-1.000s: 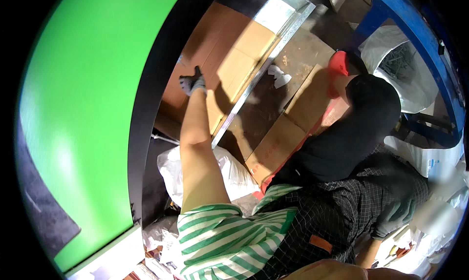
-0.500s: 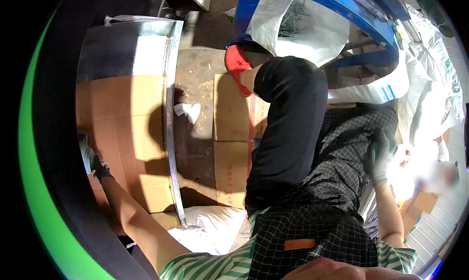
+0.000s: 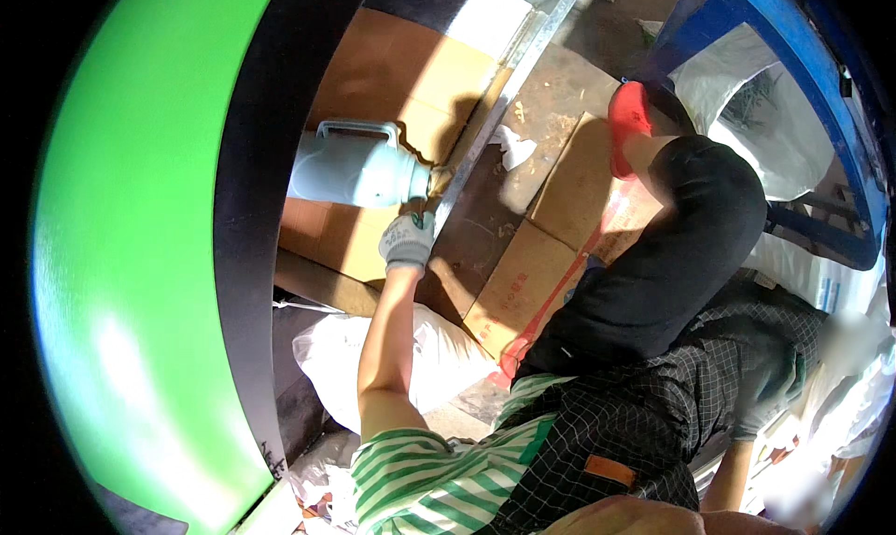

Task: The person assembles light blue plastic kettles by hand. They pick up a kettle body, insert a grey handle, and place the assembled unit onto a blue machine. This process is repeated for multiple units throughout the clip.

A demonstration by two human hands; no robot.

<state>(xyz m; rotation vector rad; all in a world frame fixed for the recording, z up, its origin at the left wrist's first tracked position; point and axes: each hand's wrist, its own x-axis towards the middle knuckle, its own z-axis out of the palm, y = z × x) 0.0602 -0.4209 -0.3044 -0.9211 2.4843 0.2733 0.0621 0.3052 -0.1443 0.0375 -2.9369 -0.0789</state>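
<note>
A pale blue thermos flask (image 3: 359, 169) with a side handle lies across the view, its neck toward the right. At the neck is my left hand (image 3: 408, 241) in a grey-white glove, fingers bent and closed; what they grip is hidden. My right hand (image 3: 770, 381), in a grey and dark glove, rests on the black checked apron (image 3: 644, 400) over my lap. Its fingers look stretched flat and hold nothing that I can see, though shadow blurs them.
Brown cardboard (image 3: 392, 64) lines a surface with a metal edge (image 3: 513, 87). A green and black curved body (image 3: 154, 208) rises at left. White bags (image 3: 439, 358) sit below my left arm; cardboard (image 3: 527, 274) covers part of the floor. A blue frame (image 3: 803, 22) stands at far right.
The view has swung left, bringing the thermos flask fully into sight. My left hand has come from the far side of the cardboard to the flask's neck. My right hand stays on the apron.
</note>
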